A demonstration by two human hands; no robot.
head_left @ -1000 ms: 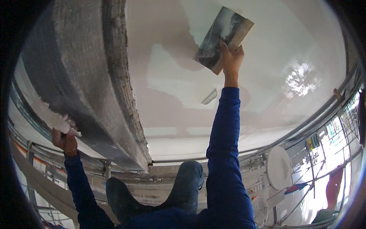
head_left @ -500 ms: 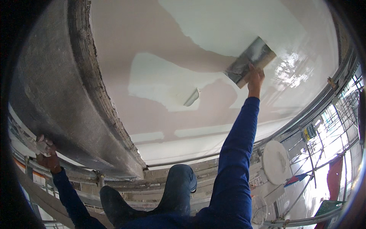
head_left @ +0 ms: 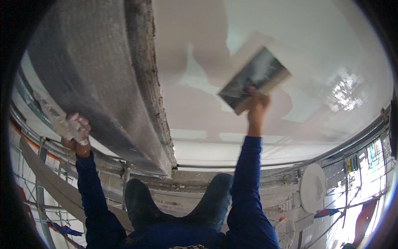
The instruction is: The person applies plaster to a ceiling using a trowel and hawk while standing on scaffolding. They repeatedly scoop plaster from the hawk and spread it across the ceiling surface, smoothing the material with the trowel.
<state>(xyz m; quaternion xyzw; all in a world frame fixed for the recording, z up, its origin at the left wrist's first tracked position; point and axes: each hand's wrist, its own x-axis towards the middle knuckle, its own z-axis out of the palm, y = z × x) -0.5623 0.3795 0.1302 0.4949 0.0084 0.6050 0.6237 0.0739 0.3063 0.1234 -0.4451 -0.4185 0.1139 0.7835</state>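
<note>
My right hand (head_left: 258, 106) grips a rectangular plastering trowel (head_left: 265, 68) by its near side. Its broad grey metal face is smeared, and the trowel looks slightly blurred, held over the smooth wall (head_left: 186, 108) with white and pinkish coated patches. On the left, my left hand (head_left: 78, 130) is closed round a plaster-smeared tool (head_left: 62, 120) with a long pale part reaching up and away from the fingers. White plaster coats those fingers too. The tool's exact kind is hard to make out. This hand is beside the dark grey ledge, apart from the wall.
A rough-edged grey concrete ledge (head_left: 95, 74) runs along the wall's left side. Below are scaffold planks and poles (head_left: 356, 207), a round white lid-like disc (head_left: 313, 188) and a red cloth (head_left: 365, 220). My knees (head_left: 139, 199) stand close to the wall's lower edge.
My right hand has drawn the trowel left and nearer to me. My left hand has risen and come inward. The view has shifted left; the small plaster lump on the wall no longer shows.
</note>
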